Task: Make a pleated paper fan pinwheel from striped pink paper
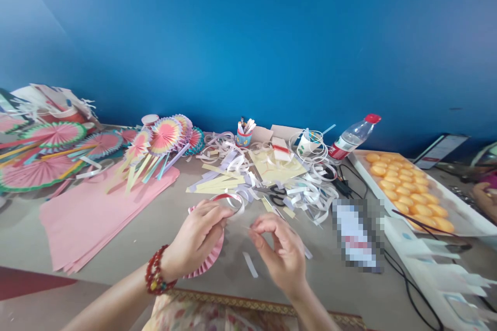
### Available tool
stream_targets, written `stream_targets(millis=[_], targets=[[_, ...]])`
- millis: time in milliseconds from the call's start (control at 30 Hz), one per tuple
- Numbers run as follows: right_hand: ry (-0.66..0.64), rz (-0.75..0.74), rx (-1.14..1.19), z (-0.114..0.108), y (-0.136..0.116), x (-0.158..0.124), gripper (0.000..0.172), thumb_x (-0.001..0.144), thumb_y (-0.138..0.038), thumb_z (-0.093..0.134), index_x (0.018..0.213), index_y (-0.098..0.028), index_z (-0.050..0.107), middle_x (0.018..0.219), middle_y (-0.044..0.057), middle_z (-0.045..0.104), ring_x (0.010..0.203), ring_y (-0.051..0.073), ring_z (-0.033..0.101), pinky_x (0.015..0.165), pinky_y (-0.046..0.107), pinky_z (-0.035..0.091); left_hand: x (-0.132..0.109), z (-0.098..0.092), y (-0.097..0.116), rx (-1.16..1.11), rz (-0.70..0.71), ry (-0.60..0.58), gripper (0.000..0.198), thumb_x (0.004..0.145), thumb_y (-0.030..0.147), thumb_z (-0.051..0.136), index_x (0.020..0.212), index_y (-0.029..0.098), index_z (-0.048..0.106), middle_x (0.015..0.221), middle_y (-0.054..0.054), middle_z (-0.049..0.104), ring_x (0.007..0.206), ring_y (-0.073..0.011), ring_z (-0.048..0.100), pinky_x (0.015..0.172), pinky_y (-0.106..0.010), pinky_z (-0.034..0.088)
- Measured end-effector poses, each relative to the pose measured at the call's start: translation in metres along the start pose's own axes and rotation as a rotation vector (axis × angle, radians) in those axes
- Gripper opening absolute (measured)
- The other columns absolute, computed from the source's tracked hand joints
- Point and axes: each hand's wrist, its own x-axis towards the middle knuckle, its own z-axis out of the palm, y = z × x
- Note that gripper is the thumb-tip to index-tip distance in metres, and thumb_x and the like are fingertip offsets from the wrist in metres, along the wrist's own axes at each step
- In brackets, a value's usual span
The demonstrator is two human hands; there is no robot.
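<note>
My left hand is closed around a roll of tape with a red inner ring, which sticks out past the fingertips. Under that hand lies a pink pleated paper fan, mostly covered by the hand. My right hand is a short way to the right, thumb and forefinger pinched together. From the pinch a faint, clear strip points toward the roll; it looks like tape. A small white paper strip lies on the table between the hands.
Pink paper sheets and finished pleated fans lie left. Behind my hands are paper strips, black-handled scissors and a pen cup. A bottle, a blurred-out item, cables and a tray of yellow-orange rounded pieces are right.
</note>
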Motion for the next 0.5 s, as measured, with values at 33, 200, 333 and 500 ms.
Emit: stream_targets(millis=[33, 200, 333, 500], targets=[[0.009, -0.039, 0.003, 0.001, -0.002, -0.001, 0.014, 0.087, -0.009, 0.061, 0.088, -0.023, 0.059, 0.083, 0.001, 0.063, 0.081, 0.016, 0.062, 0.073, 0.029, 0.049, -0.001, -0.002, -0.002, -0.019, -0.027, 0.012, 0.026, 0.096, 0.012, 0.04, 0.112, 0.022, 0.057, 0.096, -0.005, 0.067, 0.088, -0.0185, 0.059, 0.08, -0.031, 0.043], [0.323, -0.092, 0.118, -0.023, 0.0, -0.006, 0.022, 0.086, -0.005, 0.06, 0.097, -0.024, 0.062, 0.091, 0.003, 0.063, 0.087, 0.018, 0.062, 0.074, 0.031, 0.053, -0.013, -0.037, -0.037, -0.021, -0.264, 0.411, 0.021, 0.097, 0.028, 0.042, 0.101, 0.021, 0.061, 0.074, -0.001, 0.06, 0.066, -0.015, 0.056, 0.063, -0.026, 0.044], [0.289, 0.044, 0.055, -0.052, 0.015, -0.013, 0.011, 0.085, -0.011, 0.066, 0.088, -0.022, 0.063, 0.089, 0.005, 0.062, 0.087, 0.019, 0.062, 0.078, 0.033, 0.054, -0.036, -0.063, -0.077, 0.201, -0.344, 0.3, 0.026, 0.098, 0.032, 0.042, 0.114, 0.02, 0.058, 0.086, -0.003, 0.064, 0.08, -0.018, 0.061, 0.076, -0.03, 0.048], [-0.059, 0.168, 0.025, -0.044, 0.021, -0.018, 0.013, 0.09, -0.021, 0.062, 0.103, -0.024, 0.065, 0.098, 0.007, 0.065, 0.087, 0.02, 0.065, 0.072, 0.03, 0.056, -0.055, -0.046, -0.094, 0.598, -0.259, 0.083, 0.027, 0.094, 0.027, 0.044, 0.114, 0.02, 0.061, 0.115, -0.011, 0.065, 0.11, -0.0277, 0.06, 0.095, -0.042, 0.046]])
